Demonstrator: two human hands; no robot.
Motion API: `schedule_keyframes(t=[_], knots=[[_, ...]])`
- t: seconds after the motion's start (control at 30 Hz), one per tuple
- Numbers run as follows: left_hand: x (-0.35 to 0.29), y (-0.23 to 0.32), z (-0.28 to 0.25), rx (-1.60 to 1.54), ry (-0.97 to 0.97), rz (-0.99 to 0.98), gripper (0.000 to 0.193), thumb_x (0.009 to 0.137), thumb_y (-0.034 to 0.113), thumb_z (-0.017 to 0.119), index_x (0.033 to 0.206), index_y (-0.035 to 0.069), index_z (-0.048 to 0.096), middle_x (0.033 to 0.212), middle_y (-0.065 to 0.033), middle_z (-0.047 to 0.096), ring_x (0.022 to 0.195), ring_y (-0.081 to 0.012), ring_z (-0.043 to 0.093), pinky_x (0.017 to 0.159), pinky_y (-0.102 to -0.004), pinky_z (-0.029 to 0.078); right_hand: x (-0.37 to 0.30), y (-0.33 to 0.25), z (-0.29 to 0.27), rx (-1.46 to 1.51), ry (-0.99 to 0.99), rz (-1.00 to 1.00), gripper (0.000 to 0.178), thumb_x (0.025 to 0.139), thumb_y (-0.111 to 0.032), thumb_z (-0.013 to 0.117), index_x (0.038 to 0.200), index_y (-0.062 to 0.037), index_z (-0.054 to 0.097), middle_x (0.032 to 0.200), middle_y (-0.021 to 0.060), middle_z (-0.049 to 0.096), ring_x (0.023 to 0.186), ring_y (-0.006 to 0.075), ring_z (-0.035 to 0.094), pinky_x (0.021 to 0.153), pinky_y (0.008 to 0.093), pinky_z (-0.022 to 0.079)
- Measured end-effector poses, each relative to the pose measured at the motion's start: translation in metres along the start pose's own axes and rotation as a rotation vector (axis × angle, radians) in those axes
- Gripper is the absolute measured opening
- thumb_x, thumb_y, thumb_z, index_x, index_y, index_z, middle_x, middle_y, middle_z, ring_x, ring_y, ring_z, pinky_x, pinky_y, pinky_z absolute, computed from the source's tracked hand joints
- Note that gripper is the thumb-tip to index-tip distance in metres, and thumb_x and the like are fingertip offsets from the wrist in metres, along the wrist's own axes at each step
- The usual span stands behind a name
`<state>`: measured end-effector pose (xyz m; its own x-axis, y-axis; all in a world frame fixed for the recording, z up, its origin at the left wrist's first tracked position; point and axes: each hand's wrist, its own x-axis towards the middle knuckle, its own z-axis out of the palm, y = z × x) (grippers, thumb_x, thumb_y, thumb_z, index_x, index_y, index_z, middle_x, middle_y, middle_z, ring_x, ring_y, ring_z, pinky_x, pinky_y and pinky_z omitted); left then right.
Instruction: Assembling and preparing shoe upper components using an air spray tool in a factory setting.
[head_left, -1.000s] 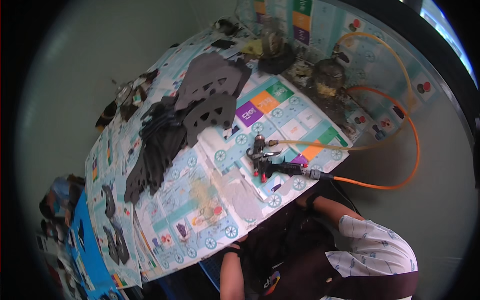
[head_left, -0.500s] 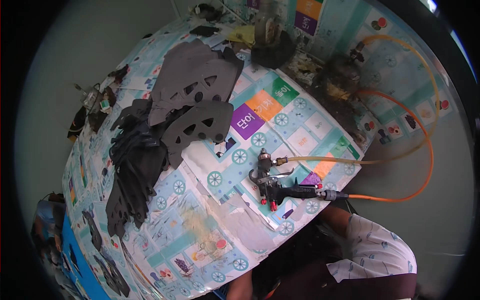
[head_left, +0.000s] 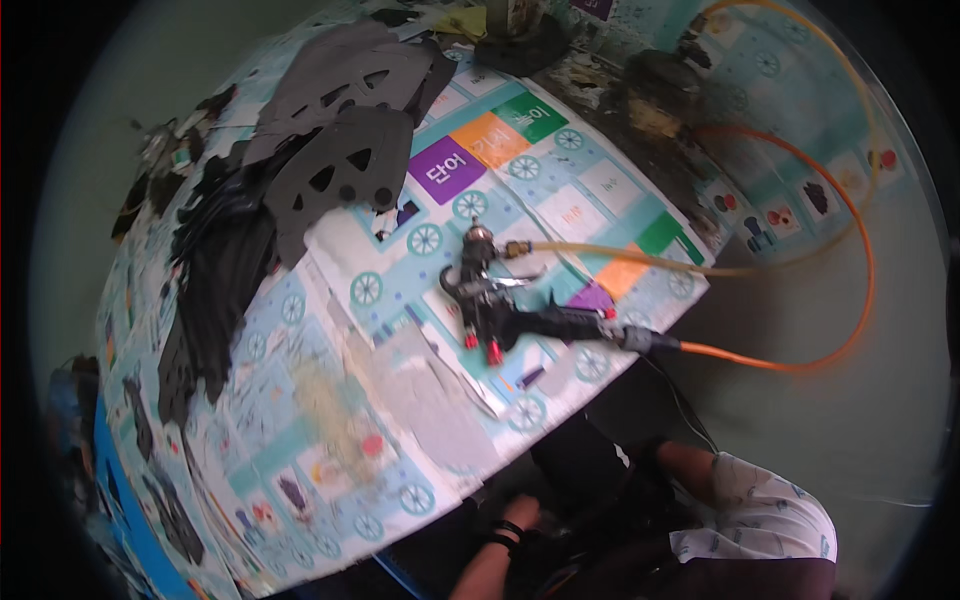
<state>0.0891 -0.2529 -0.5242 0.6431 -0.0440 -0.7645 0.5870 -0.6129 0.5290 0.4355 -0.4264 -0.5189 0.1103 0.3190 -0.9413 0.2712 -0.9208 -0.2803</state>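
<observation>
Lying on the papered table (head_left: 440,425) near the right front edge: 1 spray gun (head_left: 486,308). Probably hefty, stiff, perhaps slick with residue; best taken by the black handle (head_left: 555,323), clear of the silver trigger (head_left: 512,282). Tethered by a yellowish hose (head_left: 640,260) and an orange hose (head_left: 780,362), both likely to drag. Piled at left: dark sheets (head_left: 296,195), seemingly light, bendy. Below the table edge, left hand (head_left: 522,512), grasp impossible to tell; right hand lost in shadow, equally unclear.

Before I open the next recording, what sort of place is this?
Probably a workshop spraying station: a spray gun with an orange hose lies on a paper-covered table, near dark cut-out sheet pieces.
</observation>
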Motion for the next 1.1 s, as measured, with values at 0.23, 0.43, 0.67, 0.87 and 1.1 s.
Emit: schedule_keyframes(t=[0.23,0.43,0.67,0.87,1.1], knots=[[-0.083,0.039,-0.072,-0.053,0.208,-0.152,0.049,0.084,0.038,0.080,0.118,0.004,0.076,0.114,-0.0241,0.073,0.110,-0.0411,0.070,0.098,-0.0487,0.055,-0.046,-0.054,-0.034,-0.599,0.072,-0.343,0.032,0.096,-0.023,0.055,0.115,-0.0043,0.073,0.117,0.0220,0.073,0.107,0.0400,0.071,0.096,0.0494,0.055],[-0.177,0.068,-0.158,-0.388,0.691,-0.010,0.040,0.095,0.029,0.072,0.127,0.004,0.070,0.111,-0.0202,0.075,0.103,-0.0381,0.072,0.089,-0.0465,0.057,-0.182,-0.194,-0.065,-0.672,0.311,-0.455,0.028,0.097,-0.028,0.057,0.110,-0.0093,0.074,0.099,0.0206,0.074,0.094,0.0416,0.071,0.084,0.0504,0.057],[-0.287,0.082,-0.219,-0.551,0.708,0.042,0.036,0.094,0.021,0.074,0.126,0.005,0.071,0.108,-0.0162,0.076,0.099,-0.0357,0.073,0.087,-0.0414,0.058,-0.269,-0.324,-0.051,-0.458,-0.083,-0.801,0.032,0.103,-0.032,0.059,0.118,-0.0046,0.068,0.101,0.0200,0.074,0.098,0.0391,0.070,0.088,0.0484,0.055],[-0.429,0.132,-0.284,-0.666,0.653,0.070,0.040,0.092,0.011,0.076,0.131,0.001,0.068,0.112,-0.0151,0.078,0.102,-0.0243,0.076,0.092,-0.0340,0.058,-0.445,-0.416,-0.097,0.267,-0.547,-0.679,0.031,0.111,-0.025,0.053,0.129,-0.0028,0.065,0.100,0.0038,0.075,0.094,0.0124,0.071,0.077,0.0265,0.053],[-0.553,0.190,-0.365,-1.007,0.922,0.107,0.029,0.102,0.000,0.062,0.130,-0.006,0.065,0.111,-0.0130,0.077,0.100,-0.0172,0.073,0.091,-0.0277,0.054,-0.573,-0.522,-0.249,0.643,0.133,-0.815,0.024,0.107,-0.026,0.057,0.115,-0.0055,0.067,0.097,0.0029,0.072,0.082,0.0104,0.069,0.070,0.0258,0.052]])
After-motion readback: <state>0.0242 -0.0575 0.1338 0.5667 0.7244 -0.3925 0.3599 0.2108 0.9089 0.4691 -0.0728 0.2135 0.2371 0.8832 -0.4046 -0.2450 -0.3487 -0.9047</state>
